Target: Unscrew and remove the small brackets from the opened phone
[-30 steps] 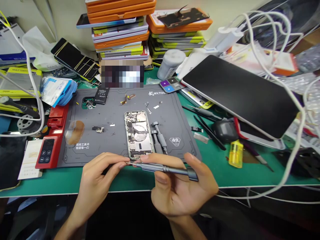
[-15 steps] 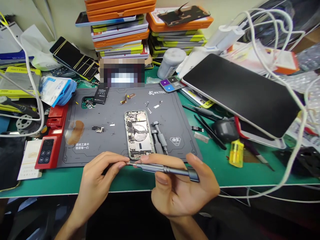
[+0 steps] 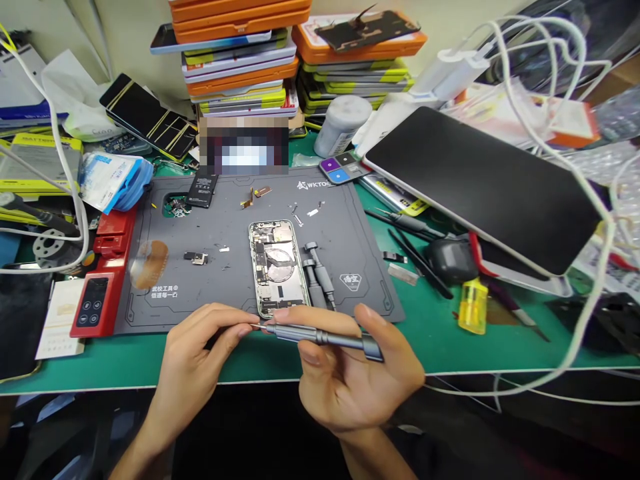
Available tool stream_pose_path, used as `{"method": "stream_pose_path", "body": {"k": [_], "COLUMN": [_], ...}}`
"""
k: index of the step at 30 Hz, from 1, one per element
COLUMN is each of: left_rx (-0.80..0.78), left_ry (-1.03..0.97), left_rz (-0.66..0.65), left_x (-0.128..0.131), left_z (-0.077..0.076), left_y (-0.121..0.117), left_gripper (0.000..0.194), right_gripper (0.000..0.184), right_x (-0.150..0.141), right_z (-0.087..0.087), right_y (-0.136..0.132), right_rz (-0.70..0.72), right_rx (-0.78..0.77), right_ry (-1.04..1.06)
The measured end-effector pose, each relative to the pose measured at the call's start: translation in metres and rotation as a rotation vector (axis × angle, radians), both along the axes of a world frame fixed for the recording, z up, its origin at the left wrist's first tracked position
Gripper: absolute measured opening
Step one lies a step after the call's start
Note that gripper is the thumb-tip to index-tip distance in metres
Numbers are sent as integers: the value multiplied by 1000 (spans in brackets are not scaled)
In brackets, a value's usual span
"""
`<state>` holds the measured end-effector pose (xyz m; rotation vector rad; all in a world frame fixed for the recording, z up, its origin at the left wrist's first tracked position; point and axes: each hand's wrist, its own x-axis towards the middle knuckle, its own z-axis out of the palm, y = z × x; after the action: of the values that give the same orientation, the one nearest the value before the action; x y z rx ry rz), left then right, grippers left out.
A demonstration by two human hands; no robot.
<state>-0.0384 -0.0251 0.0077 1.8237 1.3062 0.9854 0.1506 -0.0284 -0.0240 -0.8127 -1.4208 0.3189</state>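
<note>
In my right hand [image 3: 357,373] lies a grey precision screwdriver [image 3: 320,337], its handle held across the fingers with the thin tip pointing left. The thumb and index finger of my left hand [image 3: 200,350] pinch together at that tip. Whether they also hold a tiny part there, I cannot make out. Just beyond the hands, an opened phone body [image 3: 276,267] with bare inner parts lies on the grey work mat [image 3: 200,307]. Two more grey screwdrivers [image 3: 316,277] rest along its right side.
Small parts, a camera-like module [image 3: 197,258] and a black phone battery [image 3: 201,189] lie on the mat. A red device [image 3: 103,280] borders it on the left. To the right are tweezers [image 3: 420,263], a large dark-screened tablet [image 3: 480,187] and a looping white cable [image 3: 595,293].
My right hand has shifted slightly left with the screwdriver, bringing its handle nearer my left fingertips. The left hand and the phone body have stayed almost in place.
</note>
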Motion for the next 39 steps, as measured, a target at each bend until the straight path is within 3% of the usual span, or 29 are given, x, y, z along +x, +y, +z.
{"method": "stream_pose_path", "body": {"k": [4, 10, 29, 39], "left_rx": [8, 30, 107, 94], "left_ry": [-3, 1, -20, -21], "left_rz": [-5, -45, -56, -57], "left_x": [0, 1, 0, -2], "left_z": [0, 0, -2, -2], "left_y": [1, 1, 3, 0], "left_gripper": [14, 8, 20, 21], "right_gripper": [65, 69, 66, 64], "right_x": [-1, -1, 1, -1], "right_z": [-1, -1, 4, 5], "right_y": [-2, 2, 5, 4], "right_rz": [-25, 58, -8, 34], "right_rx": [-39, 5, 12, -18], "right_ry": [0, 13, -3, 55]}}
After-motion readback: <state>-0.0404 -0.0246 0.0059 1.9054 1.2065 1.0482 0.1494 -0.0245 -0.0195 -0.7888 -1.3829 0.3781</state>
